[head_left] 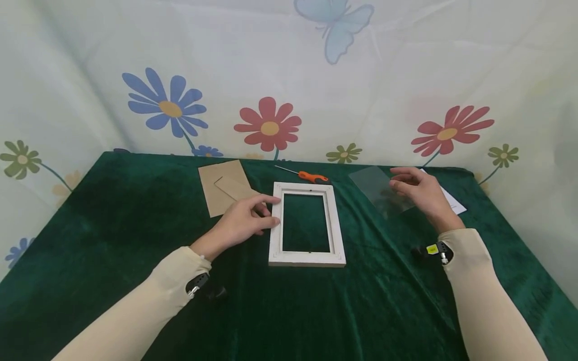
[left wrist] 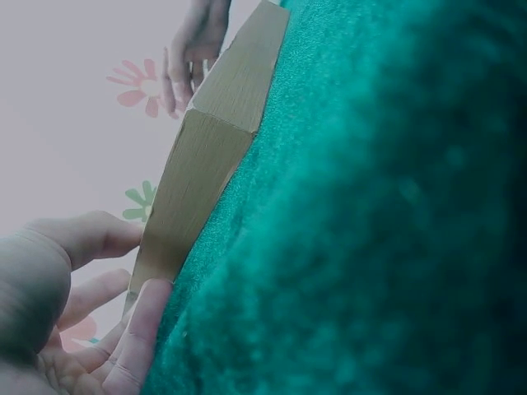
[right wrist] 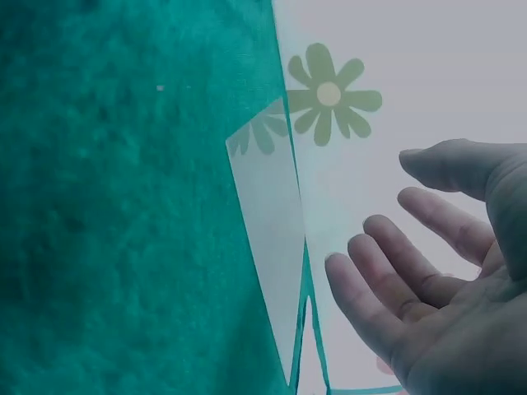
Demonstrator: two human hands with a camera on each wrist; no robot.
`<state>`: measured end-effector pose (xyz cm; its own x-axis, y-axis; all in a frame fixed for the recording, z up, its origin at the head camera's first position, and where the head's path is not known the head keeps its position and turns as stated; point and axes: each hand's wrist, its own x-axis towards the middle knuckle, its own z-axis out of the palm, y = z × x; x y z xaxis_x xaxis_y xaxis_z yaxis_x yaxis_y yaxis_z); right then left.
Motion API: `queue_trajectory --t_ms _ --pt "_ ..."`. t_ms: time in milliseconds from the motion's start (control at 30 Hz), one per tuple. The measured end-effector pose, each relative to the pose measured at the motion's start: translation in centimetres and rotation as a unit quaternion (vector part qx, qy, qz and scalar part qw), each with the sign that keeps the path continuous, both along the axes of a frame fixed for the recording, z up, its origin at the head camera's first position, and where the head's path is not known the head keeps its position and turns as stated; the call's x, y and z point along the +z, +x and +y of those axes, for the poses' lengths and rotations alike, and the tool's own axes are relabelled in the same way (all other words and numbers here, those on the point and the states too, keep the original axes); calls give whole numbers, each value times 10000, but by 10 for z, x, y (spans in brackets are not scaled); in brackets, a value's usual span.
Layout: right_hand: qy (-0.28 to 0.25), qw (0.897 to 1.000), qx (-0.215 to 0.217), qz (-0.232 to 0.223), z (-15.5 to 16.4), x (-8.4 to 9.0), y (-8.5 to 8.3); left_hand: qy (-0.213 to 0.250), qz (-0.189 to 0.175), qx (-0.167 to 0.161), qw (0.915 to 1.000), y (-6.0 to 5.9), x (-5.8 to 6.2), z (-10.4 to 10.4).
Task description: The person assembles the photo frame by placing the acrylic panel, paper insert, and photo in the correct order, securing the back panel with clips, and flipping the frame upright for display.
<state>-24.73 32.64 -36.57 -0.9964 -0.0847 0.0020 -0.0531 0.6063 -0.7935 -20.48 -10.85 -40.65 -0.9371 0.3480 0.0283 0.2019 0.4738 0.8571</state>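
Note:
A white, open picture frame (head_left: 335, 225) lies flat on the dark green cloth, in the middle of the head view. My left hand (head_left: 239, 220) grips its left bar, thumb and fingers at the edge. The left wrist view shows that hand's digits against the pale wooden side of the frame (left wrist: 198, 181). Over on the right, my right hand (head_left: 424, 193) hovers above a clear sheet (head_left: 370, 185), palm down with loosely bent fingers. The right wrist view shows a gap between those fingers and the reflecting clear sheet (right wrist: 268, 230); nothing is held.
A brown backing board (head_left: 221, 175) with a stand flap lies left of the frame. Behind the frame is an orange-handled screwdriver (head_left: 311, 177). White paper (head_left: 453, 200) sticks out from behind the right hand. A flowered curtain (head_left: 217, 50) hangs at the table's far edge.

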Motion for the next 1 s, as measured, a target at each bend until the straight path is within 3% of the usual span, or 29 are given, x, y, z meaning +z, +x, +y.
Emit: queue_trajectory --t_ms 500,1000 --pt "-148 9984 -512 -192 16 3 -3 -76 -23 -29 10000 0 2 0" --pt "134 9987 -380 -308 29 -8 -7 -127 -50 3 9999 -1 3 0"
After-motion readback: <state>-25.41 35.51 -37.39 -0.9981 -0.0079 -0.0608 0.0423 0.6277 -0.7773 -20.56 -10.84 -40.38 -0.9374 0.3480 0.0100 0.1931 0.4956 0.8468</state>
